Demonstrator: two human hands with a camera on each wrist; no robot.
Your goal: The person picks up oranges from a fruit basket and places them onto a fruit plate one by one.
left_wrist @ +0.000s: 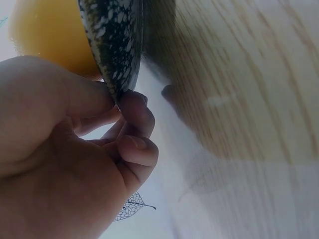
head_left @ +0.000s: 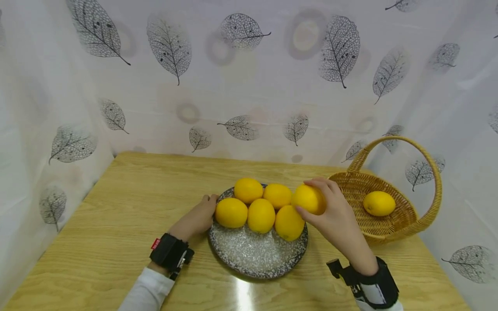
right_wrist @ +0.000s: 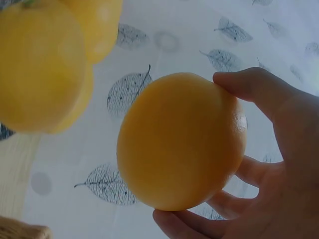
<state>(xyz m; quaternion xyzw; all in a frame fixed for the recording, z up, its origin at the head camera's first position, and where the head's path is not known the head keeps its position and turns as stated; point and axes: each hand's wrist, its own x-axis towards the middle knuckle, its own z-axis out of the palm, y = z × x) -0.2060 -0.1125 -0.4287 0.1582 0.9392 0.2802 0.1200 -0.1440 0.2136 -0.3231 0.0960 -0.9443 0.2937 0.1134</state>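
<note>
A speckled grey plate (head_left: 253, 255) with a dark rim bears several yellow lemons (head_left: 261, 216), grouped over its far half. My left hand (head_left: 200, 216) is at the plate's left edge; the left wrist view shows the thumb and fingers (left_wrist: 135, 113) pinching the rim from both sides. In my right hand (head_left: 336, 216) is another lemon (right_wrist: 182, 142), held between thumb and fingertips at the plate's right side. In the right wrist view this lemon appears apart from the others.
To the right stands a wicker basket (head_left: 402, 236) with a tall arched handle and one lemon (head_left: 379, 203) inside. Everything stands on a wooden table (head_left: 128, 229). A white curtain (head_left: 256, 86) with leaf prints hangs behind it and along the sides.
</note>
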